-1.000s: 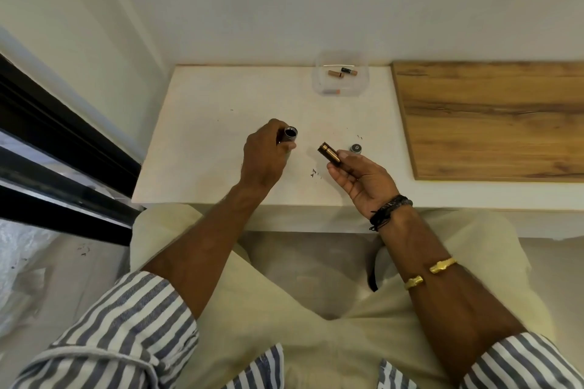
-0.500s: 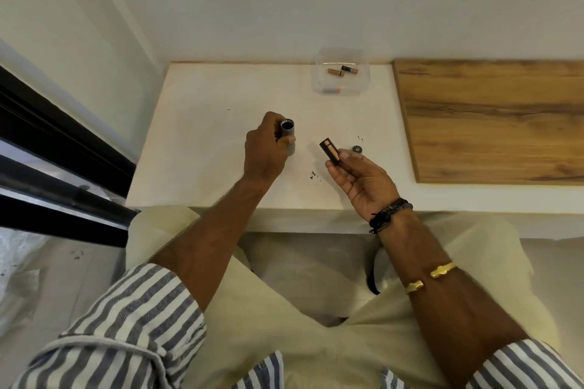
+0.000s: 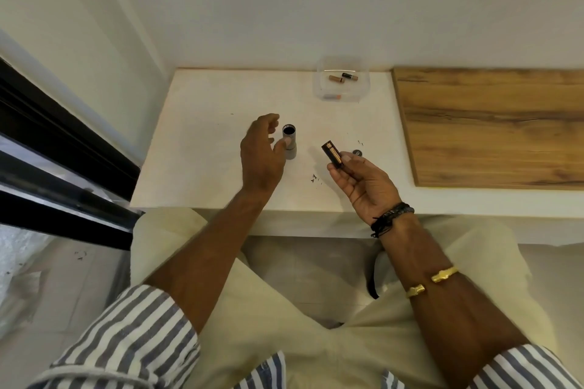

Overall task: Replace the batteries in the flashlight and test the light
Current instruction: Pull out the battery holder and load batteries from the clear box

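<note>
A grey flashlight body (image 3: 289, 141) stands upright on the white table (image 3: 205, 136), its open end facing up. My left hand (image 3: 260, 151) is just left of it with fingers spread; only the thumb tip is at its side. My right hand (image 3: 360, 181) holds a dark battery holder (image 3: 331, 153) with copper-coloured cells, tilted up to the left. The small black end cap (image 3: 356, 152) lies on the table just beyond my right fingers.
A clear plastic box (image 3: 343, 80) with loose batteries stands at the back of the table near the wall. A wooden board (image 3: 493, 126) covers the table's right part. A dark window frame (image 3: 63, 148) runs along the left. Small dark specks (image 3: 315, 179) lie on the table.
My left hand set the flashlight body upright on the table and opened, letting go of it. My right hand kept the battery holder almost still.
</note>
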Motion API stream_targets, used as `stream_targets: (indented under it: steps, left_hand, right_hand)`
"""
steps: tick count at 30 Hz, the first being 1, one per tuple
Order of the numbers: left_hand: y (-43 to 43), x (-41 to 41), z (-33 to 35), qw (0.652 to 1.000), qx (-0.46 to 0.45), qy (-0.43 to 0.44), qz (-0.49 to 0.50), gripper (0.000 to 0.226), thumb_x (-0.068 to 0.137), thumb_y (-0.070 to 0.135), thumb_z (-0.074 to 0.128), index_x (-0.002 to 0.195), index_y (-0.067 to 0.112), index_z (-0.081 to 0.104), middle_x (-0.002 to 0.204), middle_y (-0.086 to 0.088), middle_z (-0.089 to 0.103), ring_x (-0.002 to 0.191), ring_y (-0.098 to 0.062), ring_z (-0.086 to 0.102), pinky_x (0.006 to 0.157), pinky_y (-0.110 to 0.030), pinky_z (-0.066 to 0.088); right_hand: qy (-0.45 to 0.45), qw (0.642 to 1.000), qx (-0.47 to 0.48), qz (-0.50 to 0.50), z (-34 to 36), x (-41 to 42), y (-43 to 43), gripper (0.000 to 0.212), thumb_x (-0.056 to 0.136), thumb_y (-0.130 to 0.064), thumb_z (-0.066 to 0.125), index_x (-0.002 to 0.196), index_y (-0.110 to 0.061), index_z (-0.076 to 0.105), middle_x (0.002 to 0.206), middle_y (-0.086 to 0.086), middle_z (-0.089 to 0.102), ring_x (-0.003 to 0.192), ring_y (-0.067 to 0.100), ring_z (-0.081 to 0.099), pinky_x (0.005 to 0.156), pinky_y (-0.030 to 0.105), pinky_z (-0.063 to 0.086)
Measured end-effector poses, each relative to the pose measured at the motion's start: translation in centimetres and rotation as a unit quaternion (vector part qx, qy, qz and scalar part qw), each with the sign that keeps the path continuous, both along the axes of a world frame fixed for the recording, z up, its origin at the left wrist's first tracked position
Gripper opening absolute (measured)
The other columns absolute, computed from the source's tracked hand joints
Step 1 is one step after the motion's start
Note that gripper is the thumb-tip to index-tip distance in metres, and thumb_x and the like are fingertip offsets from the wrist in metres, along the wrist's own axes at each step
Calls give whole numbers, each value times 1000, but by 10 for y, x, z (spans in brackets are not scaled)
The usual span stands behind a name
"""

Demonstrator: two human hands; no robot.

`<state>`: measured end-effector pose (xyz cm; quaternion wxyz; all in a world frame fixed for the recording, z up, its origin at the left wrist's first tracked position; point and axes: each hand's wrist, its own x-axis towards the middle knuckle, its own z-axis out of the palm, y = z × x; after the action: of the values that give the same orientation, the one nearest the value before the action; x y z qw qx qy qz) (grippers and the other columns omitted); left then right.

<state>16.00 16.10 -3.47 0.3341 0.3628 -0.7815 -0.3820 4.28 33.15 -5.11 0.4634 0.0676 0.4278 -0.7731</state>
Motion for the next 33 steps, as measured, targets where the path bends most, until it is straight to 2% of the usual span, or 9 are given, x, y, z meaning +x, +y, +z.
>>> stream_targets:
  steps: [2, 4, 6, 9, 16, 19, 23, 26, 33]
  left_hand:
    - [10, 8, 4, 999, -22, 43, 12, 27, 91, 8, 68, 118, 10, 64, 108, 0, 70, 91, -5, 64, 79, -16, 54]
    - [23, 15, 3, 998, 20, 54, -32, 24, 92, 11, 68, 116, 10, 68, 101, 3, 72, 88, 0, 66, 76, -13, 54]
    - [34, 20, 0, 991, 98, 42, -79, 30, 93, 15, 68, 122, 11, 68, 104, 0, 74, 90, -5, 69, 79, -21, 58]
    - [39, 23, -4, 976, 184, 45, -108, 30, 94, 12, 66, 124, 12, 68, 107, -5, 74, 93, -18, 71, 79, -36, 62]
    - [39, 30, -7, 965, 221, 66, -122, 30, 92, 5, 67, 122, 6, 69, 108, -7, 74, 95, -21, 72, 77, -33, 62]
    - [39, 31, -10, 970, 203, 55, -123, 27, 90, 5, 69, 117, 6, 71, 102, -7, 76, 89, -20, 73, 77, -32, 62]
    - [43, 32, -11, 980, 149, 35, -127, 24, 87, 5, 73, 111, 9, 74, 92, 6, 74, 83, -4, 72, 73, -17, 57]
    - [45, 32, -12, 985, 111, 27, -130, 24, 86, 4, 73, 110, 6, 74, 94, 5, 73, 81, 3, 70, 74, -12, 54]
    - [48, 35, -12, 989, 44, 20, -139, 23, 83, 5, 76, 106, 7, 76, 97, -4, 76, 87, -10, 71, 80, -16, 55]
  right_hand:
    - [14, 1000, 3, 14, 2, 1, 0, 21, 87, -6, 74, 108, -1, 71, 116, 21, 74, 98, 31, 75, 77, 32, 63]
    - [40, 998, 21, 38, 5, 3, -1, 24, 84, -12, 77, 106, -6, 73, 110, 13, 77, 93, 25, 76, 73, 31, 63]
    - [76, 994, 46, 67, 8, 7, -2, 26, 78, -18, 80, 103, -12, 76, 103, 6, 77, 83, 16, 75, 66, 27, 62]
    - [113, 986, 60, 104, 9, 11, -4, 18, 86, -12, 74, 104, -12, 76, 97, 7, 77, 76, 13, 73, 60, 23, 60]
    - [151, 970, 94, 162, 10, 15, 0, 16, 90, -8, 71, 105, -10, 76, 98, 11, 78, 78, 16, 75, 67, 27, 63]
    - [172, 964, 119, 163, 10, 19, -2, 12, 91, -8, 71, 102, -10, 77, 101, 14, 78, 80, 20, 75, 68, 29, 64]
    - [211, 952, 162, 153, 12, 24, -6, 5, 90, -13, 74, 90, -13, 79, 98, 14, 79, 84, 26, 73, 72, 29, 63]
    - [235, 942, 185, 152, 12, 25, -7, 6, 90, -14, 74, 87, -15, 79, 94, 12, 79, 87, 28, 74, 74, 30, 63]
    - [225, 944, 182, 156, 9, 25, -7, 6, 88, -9, 74, 84, -11, 79, 94, 13, 78, 95, 32, 75, 82, 36, 64]
